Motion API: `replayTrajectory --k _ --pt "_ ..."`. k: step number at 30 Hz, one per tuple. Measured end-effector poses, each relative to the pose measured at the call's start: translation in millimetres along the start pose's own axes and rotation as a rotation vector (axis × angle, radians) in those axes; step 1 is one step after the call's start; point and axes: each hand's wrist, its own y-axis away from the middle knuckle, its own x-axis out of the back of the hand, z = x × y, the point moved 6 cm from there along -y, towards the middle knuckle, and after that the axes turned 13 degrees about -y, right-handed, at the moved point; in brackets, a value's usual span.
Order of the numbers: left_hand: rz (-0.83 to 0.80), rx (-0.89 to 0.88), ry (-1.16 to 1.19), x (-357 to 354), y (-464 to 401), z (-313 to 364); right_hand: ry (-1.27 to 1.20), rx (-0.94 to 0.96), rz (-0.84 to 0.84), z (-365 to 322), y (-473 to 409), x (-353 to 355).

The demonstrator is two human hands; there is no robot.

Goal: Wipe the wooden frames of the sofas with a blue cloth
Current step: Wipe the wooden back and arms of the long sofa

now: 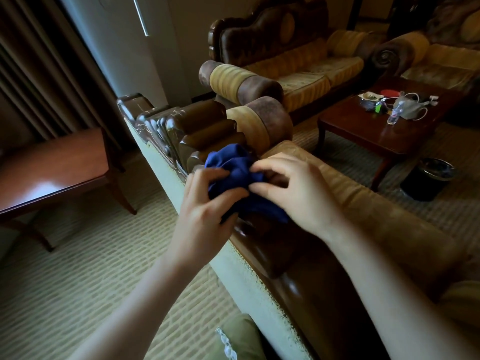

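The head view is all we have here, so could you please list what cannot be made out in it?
- Wooden frame under the blue cloth: hidden by the cloth and both hands.
- Left hand fingertips: buried in the cloth.
- Small items on the coffee table: too small and dim to identify, apart from a bottle.
- Far sofa: its wood is too dark to judge.

No text, brand, number or sign could be read anywhere in the view. The small plastic bottle (pixel 394 114) lying on the far right worktop (pixel 363 131) carried a label with a red patch, but it was too small and blurred for any letters to be made out.
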Motion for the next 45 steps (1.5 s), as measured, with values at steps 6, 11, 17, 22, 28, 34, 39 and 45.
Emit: replayTrajectory --k 6,11,17,22,28,34,39,45 --pt "0.119 0.16 0.134 -18 70 -28 0.255 0.202 -0.035 -33 6 -63" --pt "0.243 0.475 0.285 -30 63 -41 0.343 0.335 -0.026 -36 -14 -99" --pt "0.346 0.705 0.268 -20 14 -88 0.512 0.483 0.073 -51 -73 -110" --pt "0.288 0.757 0.316 -18 11 -96 0.513 0.452 0.13 -51 -83 -110" --pt "0.236 0.747 0.329 -18 42 -69 0.413 0.402 0.171 -43 -30 -99" --pt "0.248 0.722 0.377 -11 51 -57 0.343 0.25 0.215 -38 -4 -106" --pt "0.232 0.758 0.61 -2 24 -72 0.287 0.156 0.187 -38 -5 -103" --pt "0.036 0.676 1.119 6 -17 -66 -0.121 0.052 0.394 -50 -28 -58"
